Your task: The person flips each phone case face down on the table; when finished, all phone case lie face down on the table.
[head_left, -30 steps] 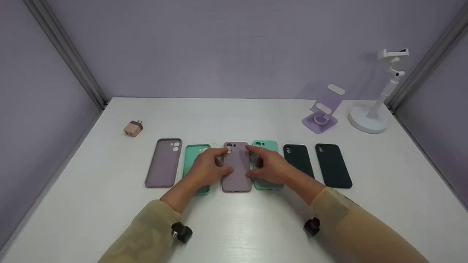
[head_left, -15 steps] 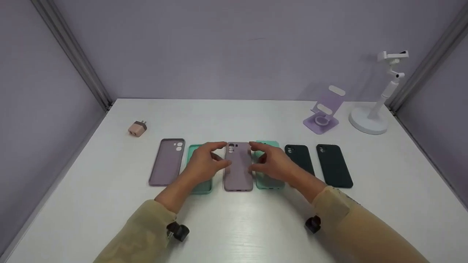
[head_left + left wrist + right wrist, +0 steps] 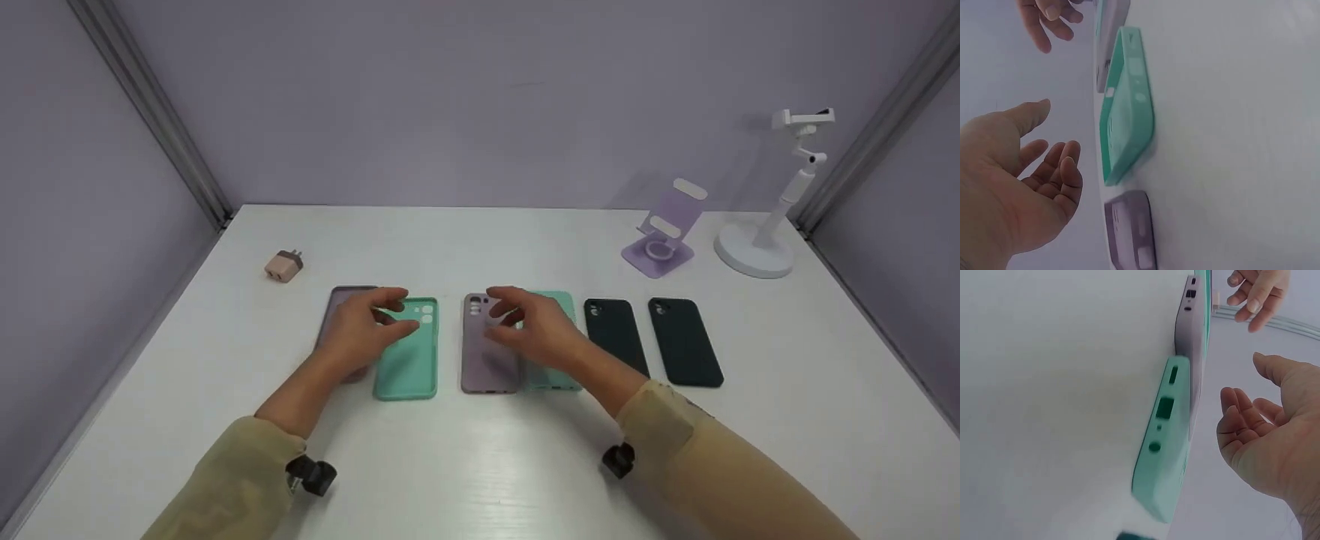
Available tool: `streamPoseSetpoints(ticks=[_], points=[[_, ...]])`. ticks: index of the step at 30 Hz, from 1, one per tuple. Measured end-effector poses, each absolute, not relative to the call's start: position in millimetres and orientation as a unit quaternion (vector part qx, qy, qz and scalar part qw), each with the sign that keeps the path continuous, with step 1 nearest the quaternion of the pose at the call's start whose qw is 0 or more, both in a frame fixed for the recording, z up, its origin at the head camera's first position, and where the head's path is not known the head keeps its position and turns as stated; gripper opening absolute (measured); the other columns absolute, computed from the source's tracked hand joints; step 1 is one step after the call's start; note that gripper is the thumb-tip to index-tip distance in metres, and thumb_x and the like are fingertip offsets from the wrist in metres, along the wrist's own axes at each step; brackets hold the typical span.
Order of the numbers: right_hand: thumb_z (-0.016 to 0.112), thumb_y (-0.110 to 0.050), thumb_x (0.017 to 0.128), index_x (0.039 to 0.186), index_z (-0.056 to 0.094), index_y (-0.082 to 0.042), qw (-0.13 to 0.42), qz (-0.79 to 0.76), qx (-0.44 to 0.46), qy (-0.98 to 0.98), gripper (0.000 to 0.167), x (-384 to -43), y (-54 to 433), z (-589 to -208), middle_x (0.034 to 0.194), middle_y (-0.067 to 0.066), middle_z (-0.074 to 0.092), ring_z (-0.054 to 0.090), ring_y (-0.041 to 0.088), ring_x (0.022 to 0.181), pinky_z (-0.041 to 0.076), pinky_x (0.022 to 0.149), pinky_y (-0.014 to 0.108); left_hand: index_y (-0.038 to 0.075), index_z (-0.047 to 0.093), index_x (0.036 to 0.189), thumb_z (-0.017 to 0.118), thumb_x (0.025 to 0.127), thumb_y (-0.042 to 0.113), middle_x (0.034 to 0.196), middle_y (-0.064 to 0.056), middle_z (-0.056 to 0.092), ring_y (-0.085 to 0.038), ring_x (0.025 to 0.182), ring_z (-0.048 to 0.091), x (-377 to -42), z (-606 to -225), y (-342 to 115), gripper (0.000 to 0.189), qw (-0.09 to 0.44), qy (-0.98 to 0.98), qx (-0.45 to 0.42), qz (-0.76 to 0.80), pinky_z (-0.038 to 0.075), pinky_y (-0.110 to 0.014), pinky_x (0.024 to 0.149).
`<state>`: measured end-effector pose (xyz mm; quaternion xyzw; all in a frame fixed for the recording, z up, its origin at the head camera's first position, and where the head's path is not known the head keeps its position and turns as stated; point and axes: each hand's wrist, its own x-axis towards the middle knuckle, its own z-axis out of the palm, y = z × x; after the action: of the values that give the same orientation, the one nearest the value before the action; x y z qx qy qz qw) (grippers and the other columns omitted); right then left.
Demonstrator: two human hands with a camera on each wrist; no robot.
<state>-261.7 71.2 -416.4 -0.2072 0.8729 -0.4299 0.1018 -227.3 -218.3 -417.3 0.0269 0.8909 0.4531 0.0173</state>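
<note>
My left hand [image 3: 361,327] hovers over the left purple phone case [image 3: 330,315] and the edge of a teal phone case [image 3: 405,367], fingers loosely bent and holding nothing. That teal case lies with its hollow inside up. My right hand [image 3: 538,327] hangs above the other purple phone case [image 3: 487,367] and a second teal case [image 3: 559,300], both back side up. Nothing sits between its thumb and fingers. In the left wrist view the left hand [image 3: 1027,174] is apart from the cases, and the right wrist view shows the right hand [image 3: 1269,422] apart too.
Two black phone cases [image 3: 616,337] continue the row on the right. A pink plug adapter [image 3: 284,265] lies at the back left. At the back right stand a purple phone stand [image 3: 664,229] and a white stand with a round base [image 3: 754,250]. Walls border the white table [image 3: 480,465].
Both hands have come away from the middle purple case. The left moved left, uncovering the teal case; the right shifted slightly left over the purple one. The cases stay in their row.
</note>
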Motion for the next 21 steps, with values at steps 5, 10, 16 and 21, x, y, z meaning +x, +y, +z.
streamPoseSetpoints(ticks=[5,10,16,21], points=[[0.077,-0.021,0.098,0.154,0.056,-0.014,0.107,-0.426,-0.209,0.874,0.06,-260,47,-417,0.125,0.005,0.07,0.064,0.02,0.11,0.058,0.088,0.035,0.006,0.058,0.151,0.078,0.099,0.025,0.134,-0.017,0.065,-0.031,0.117,0.061,-229,-423,-237,0.059,0.029,0.903,0.019,0.429,0.054,-0.043,0.095],[0.078,-0.021,0.098,0.153,0.057,-0.011,0.119,-0.422,-0.22,0.871,0.06,-259,25,-419,0.123,0.008,0.071,0.066,0.02,0.106,0.058,0.088,0.036,0.008,0.059,0.15,0.079,0.097,0.027,0.134,-0.016,0.066,-0.032,0.119,0.062,-230,-429,-247,0.059,0.042,0.915,0.014,0.402,0.053,-0.049,0.098],[0.079,-0.025,0.098,0.154,0.056,-0.015,0.144,-0.399,-0.214,0.88,0.061,-261,7,-427,0.12,0.003,0.071,0.066,0.017,0.104,0.057,0.09,0.034,0.006,0.06,0.149,0.083,0.095,0.025,0.132,-0.013,0.066,-0.028,0.111,0.06,-229,-436,-252,0.061,0.055,0.922,0.036,0.381,0.051,-0.044,0.095],[0.081,-0.023,0.097,0.153,0.058,-0.015,0.145,-0.37,-0.235,0.887,0.061,-262,1,-434,0.116,0.003,0.071,0.066,0.017,0.1,0.057,0.088,0.034,0.005,0.06,0.149,0.083,0.095,0.025,0.122,-0.012,0.065,-0.027,0.104,0.056,-231,-442,-253,0.062,0.058,0.925,0.053,0.371,0.048,-0.041,0.09]])
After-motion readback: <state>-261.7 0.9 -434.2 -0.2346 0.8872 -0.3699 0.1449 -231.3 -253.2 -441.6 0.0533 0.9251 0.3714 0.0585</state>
